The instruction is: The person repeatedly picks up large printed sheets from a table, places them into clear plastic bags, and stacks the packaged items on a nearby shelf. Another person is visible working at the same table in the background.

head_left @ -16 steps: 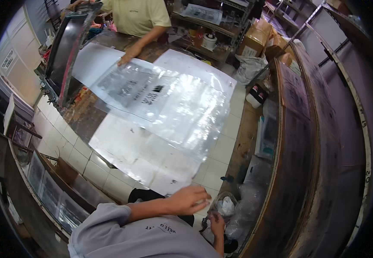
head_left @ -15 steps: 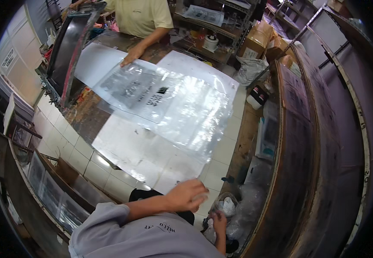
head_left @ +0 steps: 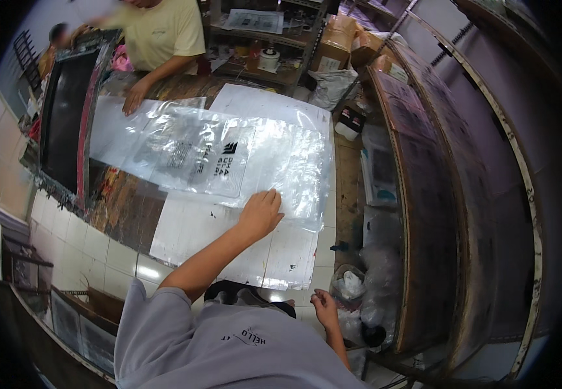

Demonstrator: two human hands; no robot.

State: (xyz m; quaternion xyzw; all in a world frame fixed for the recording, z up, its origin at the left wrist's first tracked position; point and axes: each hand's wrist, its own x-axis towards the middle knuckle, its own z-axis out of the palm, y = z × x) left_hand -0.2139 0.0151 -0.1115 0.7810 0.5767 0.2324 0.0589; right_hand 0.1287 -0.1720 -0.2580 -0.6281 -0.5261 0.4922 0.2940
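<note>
My left hand (head_left: 261, 214) rests on the near edge of a clear plastic sheet (head_left: 287, 155) with dark print, its fingers slightly bent and lying on it. The sheet lies over white boards (head_left: 235, 240) on a worn work table (head_left: 135, 207). My right hand (head_left: 325, 310) hangs low beyond the table's near right corner, fingers curled in; what they hold, if anything, is too small to make out. Across the table, another person's hand (head_left: 137, 97) presses on the sheet's far left part. That person's other arm reaches to a dark framed screen (head_left: 67, 123), tilted up.
A clear tub with white crumpled stuff (head_left: 351, 284) and clear plastic wrap (head_left: 379, 292) sit right of my right hand. Tall wooden-edged panels (head_left: 417, 214) stand along the right. Shelves (head_left: 255, 39) and cardboard boxes (head_left: 336, 42) line the back. A rack (head_left: 67, 324) stands at lower left.
My left hand has moved forward from the table's near edge onto the plastic sheet. My right hand has risen a little. The sheet lies straighter, and the view has shifted.
</note>
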